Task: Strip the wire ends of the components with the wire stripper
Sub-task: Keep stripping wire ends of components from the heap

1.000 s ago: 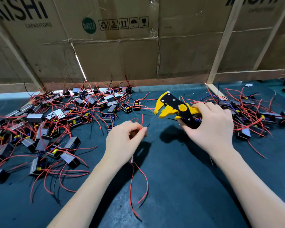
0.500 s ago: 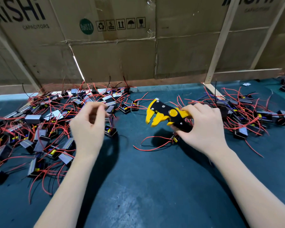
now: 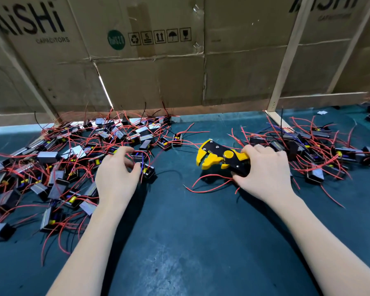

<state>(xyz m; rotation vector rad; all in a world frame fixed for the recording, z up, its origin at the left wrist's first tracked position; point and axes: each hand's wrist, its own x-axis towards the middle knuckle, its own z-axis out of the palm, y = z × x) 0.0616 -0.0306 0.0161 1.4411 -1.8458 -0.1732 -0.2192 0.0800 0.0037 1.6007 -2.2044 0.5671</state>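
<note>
I see the right hand point(image 3: 263, 174) clamped on the handles of the yellow-and-black wire stripper point(image 3: 220, 158), which sits low over the green bench point(image 3: 190, 242) with its head pointing left and loose red leads point(image 3: 209, 184) lying just under it. The left hand point(image 3: 115, 178) is at the edge of the left pile of components point(image 3: 51, 167), fingers curled around a small black component point(image 3: 148, 171) and its red wires. A second pile point(image 3: 320, 152) lies beyond the right hand, cardboard wall point(image 3: 158, 71) behind.

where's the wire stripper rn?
In the head view, the wire stripper is right of centre on the green mat, gripped by the right hand, its yellow head pointing left toward the left pile of components.
</note>
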